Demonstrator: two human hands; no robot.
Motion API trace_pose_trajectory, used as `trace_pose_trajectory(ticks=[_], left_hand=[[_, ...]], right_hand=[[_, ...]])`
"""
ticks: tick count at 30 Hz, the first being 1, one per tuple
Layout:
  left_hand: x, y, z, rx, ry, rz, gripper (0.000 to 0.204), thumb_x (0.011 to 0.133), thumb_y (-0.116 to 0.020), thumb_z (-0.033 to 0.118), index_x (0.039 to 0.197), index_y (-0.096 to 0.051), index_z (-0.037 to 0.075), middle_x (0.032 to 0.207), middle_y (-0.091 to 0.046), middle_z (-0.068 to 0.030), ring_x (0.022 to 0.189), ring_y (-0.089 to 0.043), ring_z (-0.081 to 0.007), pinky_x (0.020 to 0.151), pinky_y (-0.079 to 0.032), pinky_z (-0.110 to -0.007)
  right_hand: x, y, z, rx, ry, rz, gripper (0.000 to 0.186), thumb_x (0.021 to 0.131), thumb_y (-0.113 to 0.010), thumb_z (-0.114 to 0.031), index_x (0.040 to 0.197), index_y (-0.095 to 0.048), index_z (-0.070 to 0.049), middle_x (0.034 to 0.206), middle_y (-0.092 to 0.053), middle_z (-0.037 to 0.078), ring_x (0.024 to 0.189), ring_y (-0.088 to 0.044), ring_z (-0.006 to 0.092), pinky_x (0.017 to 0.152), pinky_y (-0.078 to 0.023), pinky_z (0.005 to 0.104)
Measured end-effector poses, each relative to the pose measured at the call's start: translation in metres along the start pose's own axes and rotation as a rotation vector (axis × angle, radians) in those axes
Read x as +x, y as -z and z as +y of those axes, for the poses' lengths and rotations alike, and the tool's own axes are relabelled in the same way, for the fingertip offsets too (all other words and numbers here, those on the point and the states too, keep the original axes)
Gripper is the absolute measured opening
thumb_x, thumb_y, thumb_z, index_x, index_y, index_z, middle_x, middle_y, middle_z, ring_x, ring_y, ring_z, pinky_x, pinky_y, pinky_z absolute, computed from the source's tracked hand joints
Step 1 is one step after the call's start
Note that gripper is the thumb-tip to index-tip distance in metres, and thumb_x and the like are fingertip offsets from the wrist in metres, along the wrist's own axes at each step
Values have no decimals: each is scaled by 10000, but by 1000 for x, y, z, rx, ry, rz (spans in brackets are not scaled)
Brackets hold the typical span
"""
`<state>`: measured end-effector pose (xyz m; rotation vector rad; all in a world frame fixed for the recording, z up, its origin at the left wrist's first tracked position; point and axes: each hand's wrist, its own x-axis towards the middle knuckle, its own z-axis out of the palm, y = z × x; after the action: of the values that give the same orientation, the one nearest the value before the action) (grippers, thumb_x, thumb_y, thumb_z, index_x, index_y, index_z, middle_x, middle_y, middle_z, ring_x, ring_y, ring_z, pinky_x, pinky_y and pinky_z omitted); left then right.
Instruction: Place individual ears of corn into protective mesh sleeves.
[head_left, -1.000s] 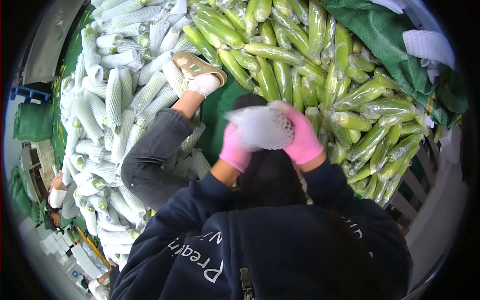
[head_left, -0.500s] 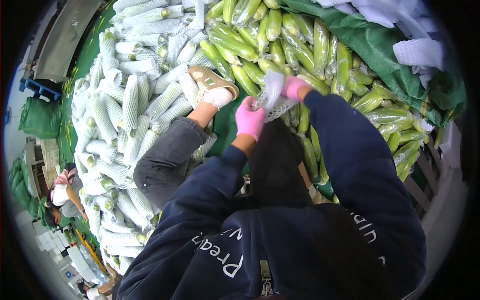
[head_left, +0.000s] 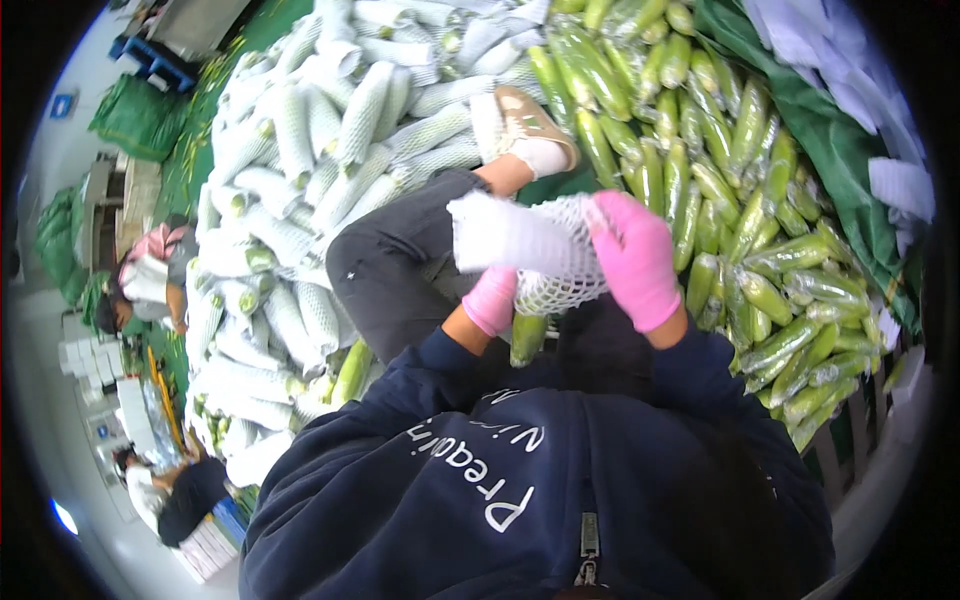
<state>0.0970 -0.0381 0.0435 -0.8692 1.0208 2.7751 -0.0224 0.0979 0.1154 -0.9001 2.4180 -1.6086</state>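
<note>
Both my hands wear pink gloves and hold a white foam net sleeve (head_left: 520, 240) above my lap. My right hand (head_left: 638, 262) grips the open-mesh part, its fingers curled over the edge. My left hand (head_left: 490, 300) is closed at the lower left of the sleeve, with its fingertips hidden behind the foam. A green zucchini (head_left: 527, 340) pokes out from under the mesh beside my left hand; its upper part is covered. How far it sits inside the sleeve I cannot tell.
Zucchini in foam sleeves (head_left: 290, 200) are heaped to the left; film-wrapped zucchini (head_left: 690, 170) lie to the right. A green sack (head_left: 830, 140) with white foam sleeves (head_left: 810, 50) borders the right pile. My shoe (head_left: 530, 125) rests between the heaps. Two people (head_left: 150, 275) are at far left.
My hands have come nearer my body with the foam sleeve, which is now spread wider. A zucchini end now shows beneath it. The view has shifted, so the piles appear farther right.
</note>
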Motion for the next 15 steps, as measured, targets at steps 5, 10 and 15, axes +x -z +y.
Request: trace_pose_trajectory(ticks=[5, 10, 15], left_hand=[[-54, 15, -7, -272, 123, -87, 568, 946, -405, 487, 1315, -458, 59, 1216, -579, -97, 1035, -588, -228, 864, -495, -391], [-93, 34, -35, -370, 311, -142, 503, 942, -462, 434, 1292, -491, 74, 1221, -588, -63, 1077, -573, -204, 928, -459, -391], [-92, 31, 2, 61, -163, 182, 411, 949, -450, 374, 1156, -559, 36, 993, -642, -85, 832, -631, -195, 706, -528, -324]], right_hand=[[-11, -52, 46, 169, -58, -483, 172, 860, -546, -120, 978, -616, -17, 887, -630, 220, 814, -621, 366, 709, -491, 363], [-98, -48, 40, 72, -254, -699, 217, 856, -539, -179, 990, -607, -23, 850, -630, 235, 821, -604, 408, 698, -479, 457], [-73, -39, 20, 31, -233, -736, 376, 840, -578, -255, 1146, -541, -40, 744, -613, 183, 712, -607, 356, 643, -468, 441]])
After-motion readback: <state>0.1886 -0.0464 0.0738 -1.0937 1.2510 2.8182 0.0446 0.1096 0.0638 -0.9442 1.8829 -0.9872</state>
